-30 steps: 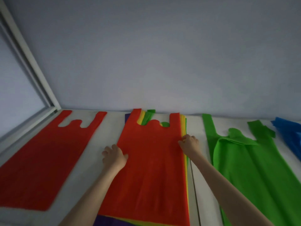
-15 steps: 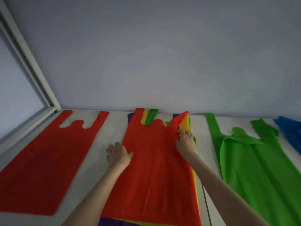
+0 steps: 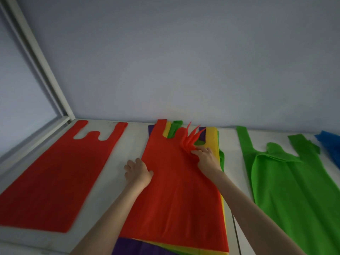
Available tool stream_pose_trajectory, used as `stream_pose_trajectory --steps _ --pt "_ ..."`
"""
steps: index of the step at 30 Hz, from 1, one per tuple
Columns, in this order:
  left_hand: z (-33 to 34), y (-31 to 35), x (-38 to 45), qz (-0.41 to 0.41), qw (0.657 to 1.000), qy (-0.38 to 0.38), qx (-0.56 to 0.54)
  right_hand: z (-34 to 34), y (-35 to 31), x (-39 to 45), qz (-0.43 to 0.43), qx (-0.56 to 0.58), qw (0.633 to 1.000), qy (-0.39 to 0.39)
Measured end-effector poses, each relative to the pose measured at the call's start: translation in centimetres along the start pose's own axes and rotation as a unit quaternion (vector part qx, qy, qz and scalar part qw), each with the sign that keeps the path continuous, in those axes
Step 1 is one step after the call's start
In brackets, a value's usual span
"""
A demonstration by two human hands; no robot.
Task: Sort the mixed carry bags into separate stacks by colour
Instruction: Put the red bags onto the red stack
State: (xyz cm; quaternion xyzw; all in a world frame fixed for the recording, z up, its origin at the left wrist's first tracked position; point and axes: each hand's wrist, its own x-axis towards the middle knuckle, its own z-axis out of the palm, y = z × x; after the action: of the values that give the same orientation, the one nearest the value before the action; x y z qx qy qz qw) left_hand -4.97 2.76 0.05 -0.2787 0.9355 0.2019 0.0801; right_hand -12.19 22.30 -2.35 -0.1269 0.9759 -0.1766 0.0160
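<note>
Change since earlier: right hand (image 3: 207, 159) has pulled the top red bag's (image 3: 176, 190) right handle further toward the bag's middle; the handle now stands up bunched in thin folds where before it lay flat.
Right hand: centre of the frame, fingers (image 3: 197, 153) closed, pinching the gathered handle of the top red bag at its base.
Left hand (image 3: 137, 172): left of centre, at the top red bag's left edge; fingers curled over the edge, thumb on the red fabric. Whether they grip the edge or only rest on it, I cannot tell.
Mixed pile (image 3: 213, 138): middle of the frame on the white table (image 3: 132, 137); yellow, green and purple bags show beneath the red one at its top, right and lower edges.
Sorted red bag (image 3: 60, 173): lies flat at left of the frame, apart from the pile.
Green stack (image 3: 294, 190): right of the frame, handles toward the wall.
Blue bag (image 3: 329, 142): far right edge, partly cut off.
</note>
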Motion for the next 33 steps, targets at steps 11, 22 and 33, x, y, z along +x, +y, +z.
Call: stream_pose_trajectory --steps 11,22,33 --pt "0.4 0.0 -0.1 -0.004 1.0 -0.013 0.001 -1.9 0.9 1.1 0.321 0.233 0.915 0.075" --pt "1.2 0.4 -0.2 0.025 0.999 0.009 -0.034 -2.6 2.0 1.0 0.325 0.197 0.924 0.045" --pt "1.0 1.0 0.0 -0.022 0.991 -0.068 -0.113 -3.3 2.2 0.1 0.32 0.247 0.914 0.025"
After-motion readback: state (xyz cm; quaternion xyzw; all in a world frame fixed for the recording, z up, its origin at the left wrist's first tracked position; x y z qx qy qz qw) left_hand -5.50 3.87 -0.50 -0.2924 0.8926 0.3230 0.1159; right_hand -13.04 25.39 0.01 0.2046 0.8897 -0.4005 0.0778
